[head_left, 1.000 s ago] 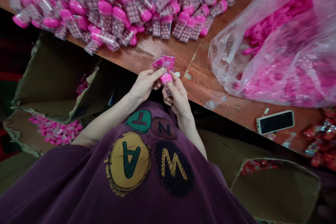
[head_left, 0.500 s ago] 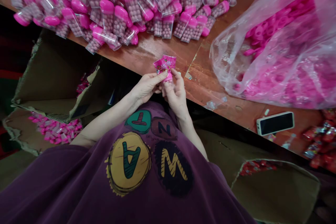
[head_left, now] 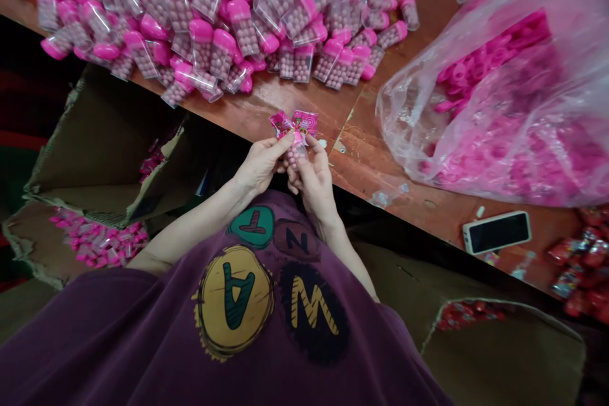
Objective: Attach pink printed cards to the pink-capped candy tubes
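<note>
Close to my body, at the table's front edge, both hands are closed around one small clear candy bottle filled with pink balls. My left hand pinches its upper end with the thumb, where printed pink wrappers stick out beyond the fingers. My right hand grips the bottle's lower part between thumb and fingers. Some fingertips are hidden behind the bottle. Beyond the hands lies a large heap of similar candy bottles with pink caps.
A clear plastic bag of pink plastic parts rests on the wooden table at right. Near it are a phone and red wrapped pieces. Below the edge stand cardboard boxes, one with pink pieces.
The bottle has turned in my hands, so its clear body with the balls now shows. The wrappers have spread into two pieces at its top. The view has shifted slightly.
</note>
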The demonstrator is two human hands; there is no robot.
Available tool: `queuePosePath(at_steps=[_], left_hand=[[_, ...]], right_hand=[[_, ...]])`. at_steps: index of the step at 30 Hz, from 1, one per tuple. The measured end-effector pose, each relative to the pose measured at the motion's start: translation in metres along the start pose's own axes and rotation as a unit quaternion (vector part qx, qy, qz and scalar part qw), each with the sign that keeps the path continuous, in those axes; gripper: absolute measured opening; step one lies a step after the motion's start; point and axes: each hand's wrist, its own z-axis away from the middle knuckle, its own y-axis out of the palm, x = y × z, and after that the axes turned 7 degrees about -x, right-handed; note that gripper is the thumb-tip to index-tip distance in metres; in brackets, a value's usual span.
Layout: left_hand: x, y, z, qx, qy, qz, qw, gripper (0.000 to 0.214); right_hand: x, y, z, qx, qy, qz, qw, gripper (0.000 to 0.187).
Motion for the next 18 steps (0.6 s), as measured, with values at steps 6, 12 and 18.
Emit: queuePosePath(at_steps=[6, 12, 18], left_hand=[[0.004, -0.001, 0.006, 0.010, -0.023, -0.022, 0.999, 0.031], [0.013, -0.001, 0.012, 0.016, 0.006, -0.050, 0.999, 0.036], [0.007, -0.005, 0.009, 0.060, -0.005, -0.068, 0.996, 0.050]], right_hand=[[-0.003, -0.002, -0.001, -0.003, -0.013, 0.017, 1.000, 0.066], [-0.009, -0.004, 0.001, 0.007, -0.033, 0.030, 0.999, 0.062], [-0.007, -0.007, -0.003, 0.038, -0.002, -0.016, 0.999, 0.068]])
